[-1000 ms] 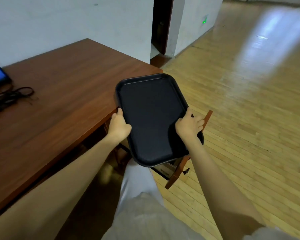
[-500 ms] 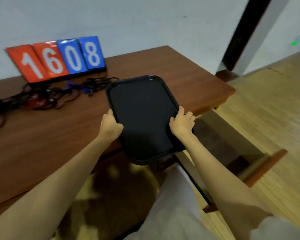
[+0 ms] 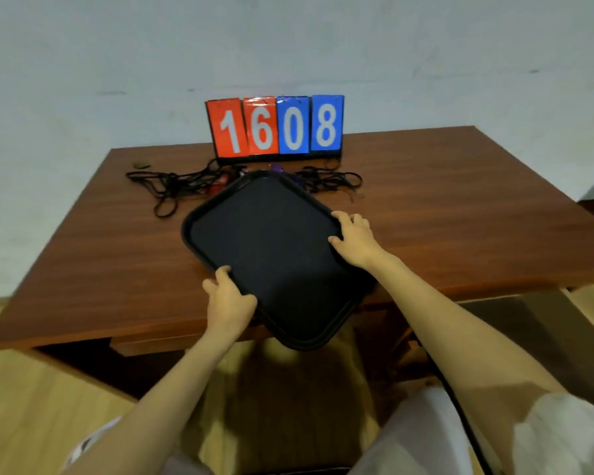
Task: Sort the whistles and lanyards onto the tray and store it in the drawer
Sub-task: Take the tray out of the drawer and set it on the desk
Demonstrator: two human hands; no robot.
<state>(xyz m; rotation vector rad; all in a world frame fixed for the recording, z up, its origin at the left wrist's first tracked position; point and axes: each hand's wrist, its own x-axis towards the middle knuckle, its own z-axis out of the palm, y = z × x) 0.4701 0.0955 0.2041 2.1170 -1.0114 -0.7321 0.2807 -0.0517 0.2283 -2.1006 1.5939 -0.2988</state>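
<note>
Both hands, left hand (image 3: 228, 303) and right hand (image 3: 354, 240), are gripping the black tray (image 3: 271, 255) by its long edges, in front of the scoreboard (image 3: 275, 126). It is hanging over the brown wooden surface (image 3: 460, 207). Tangled lanyards (image 3: 172, 186) are lying just before the scoreboard, and a pale wall (image 3: 117, 63) is rising behind it.

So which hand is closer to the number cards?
Right. The right hand grips the tray partway toward the number cards; the left hand grips its nearer edge, farther back.

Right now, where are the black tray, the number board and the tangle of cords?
black tray (image 3: 271, 248), head view, bare middle of its floor.
number board (image 3: 293, 126), head view, the blue 0 card.
tangle of cords (image 3: 177, 183), head view, loops left of the tray.
</note>
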